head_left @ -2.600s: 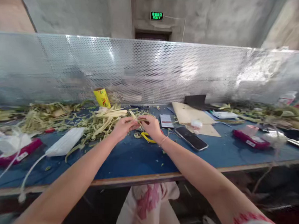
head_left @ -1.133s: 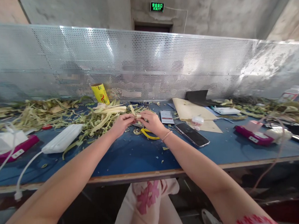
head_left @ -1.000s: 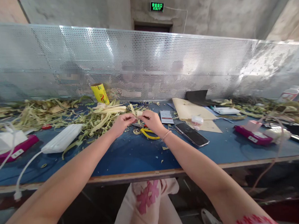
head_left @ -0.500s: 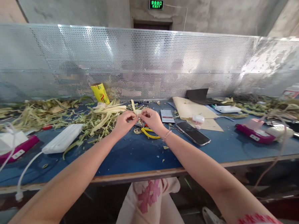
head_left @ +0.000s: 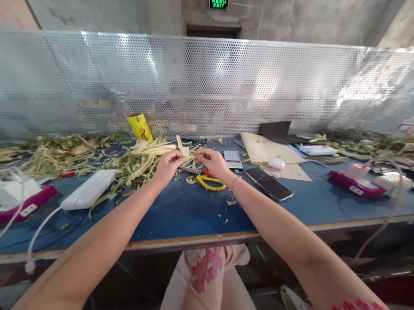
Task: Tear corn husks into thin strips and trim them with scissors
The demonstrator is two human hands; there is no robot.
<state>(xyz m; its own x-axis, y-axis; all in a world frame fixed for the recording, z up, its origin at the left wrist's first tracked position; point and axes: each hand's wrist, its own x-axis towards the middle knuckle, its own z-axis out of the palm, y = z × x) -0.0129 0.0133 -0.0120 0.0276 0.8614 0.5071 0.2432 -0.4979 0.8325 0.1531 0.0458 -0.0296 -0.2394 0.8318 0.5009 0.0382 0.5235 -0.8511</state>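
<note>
Pinched in my left hand (head_left: 169, 168) is a pale, flat strip of dried plant leaf (head_left: 182, 147), its folded end standing up above the fingertips. My right hand (head_left: 211, 162) is a short way to the right, thumb and fingers closed together. Whatever lies between those fingertips is too small to make out. Under and between the hands rest scissors (head_left: 211, 186) with yellow and red handles, their blades pointing left. A heap of pale green and yellowish plant strips (head_left: 140, 166) lies beside my left hand.
A yellow tube (head_left: 140, 127) leans by the perforated metal screen (head_left: 218, 81). To the right are a card (head_left: 232, 159), a phone (head_left: 269, 183), brown paper (head_left: 268, 148) and a white earphone case (head_left: 276, 164). A white power bank (head_left: 90, 190) and purple sockets (head_left: 20, 205) sit left.
My hands have come apart, the left one moving left with the leaf strip. More of the scissors shows between them. The view has shifted slightly.
</note>
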